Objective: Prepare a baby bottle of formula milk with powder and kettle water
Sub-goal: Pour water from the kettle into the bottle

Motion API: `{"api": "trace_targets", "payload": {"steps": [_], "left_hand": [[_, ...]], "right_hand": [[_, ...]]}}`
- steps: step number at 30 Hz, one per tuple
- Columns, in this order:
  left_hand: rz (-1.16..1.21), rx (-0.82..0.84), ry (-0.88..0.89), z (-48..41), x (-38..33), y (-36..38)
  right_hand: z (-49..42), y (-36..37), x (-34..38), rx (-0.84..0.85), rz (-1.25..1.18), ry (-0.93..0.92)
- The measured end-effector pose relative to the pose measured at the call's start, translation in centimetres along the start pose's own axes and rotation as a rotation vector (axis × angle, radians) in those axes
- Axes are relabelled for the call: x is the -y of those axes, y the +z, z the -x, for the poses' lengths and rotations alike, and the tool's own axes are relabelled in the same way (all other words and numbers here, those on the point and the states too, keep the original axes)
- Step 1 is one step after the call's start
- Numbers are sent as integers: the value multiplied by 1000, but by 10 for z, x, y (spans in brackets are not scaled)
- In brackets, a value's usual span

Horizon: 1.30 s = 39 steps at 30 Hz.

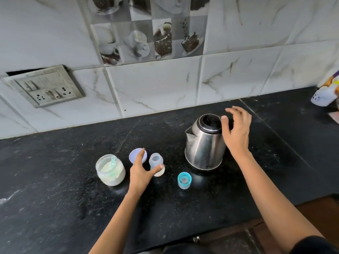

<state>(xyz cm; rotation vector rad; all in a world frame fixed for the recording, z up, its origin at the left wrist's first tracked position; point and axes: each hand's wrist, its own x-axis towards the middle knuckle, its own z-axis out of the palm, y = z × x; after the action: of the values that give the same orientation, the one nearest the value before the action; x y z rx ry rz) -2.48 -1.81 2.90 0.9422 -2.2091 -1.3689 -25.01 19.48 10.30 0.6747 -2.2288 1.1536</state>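
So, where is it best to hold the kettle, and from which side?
Take the kettle by its handle, on the side opposite the spout. The spout points left, so come from the right, where the right hand hovers. The handle itself is hidden behind that hand.

Both forearms reach forward, the left hand (140,171) and the farther right hand (236,133) with fingers spread, gripping nothing.

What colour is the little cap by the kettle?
The cap is light blue, clearest in the head view.
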Motion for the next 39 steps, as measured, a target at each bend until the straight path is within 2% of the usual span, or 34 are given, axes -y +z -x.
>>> {"api": "trace_targets", "payload": {"steps": [3,7,13,18,23,26,39], "left_hand": [[18,-8,-50,0,5,9],[48,-16,-69,-2,13,17],[87,-45,-59,1,14,29],[122,-60,-44,0,13,36],[140,-63,-33,0,13,34],[121,-39,-19,-4,12,29],[123,2,3,-16,20,14]], "right_hand": [[-10,-6,-35,125,-29,113],[-17,-10,-51,344,-296,409],[-26,-11,-74,481,-413,409],[-21,-10,-57,395,-548,466],[-10,-4,-53,270,-620,462],[-9,-4,-42,254,-615,432],[-25,14,-6,368,-414,140]]}}
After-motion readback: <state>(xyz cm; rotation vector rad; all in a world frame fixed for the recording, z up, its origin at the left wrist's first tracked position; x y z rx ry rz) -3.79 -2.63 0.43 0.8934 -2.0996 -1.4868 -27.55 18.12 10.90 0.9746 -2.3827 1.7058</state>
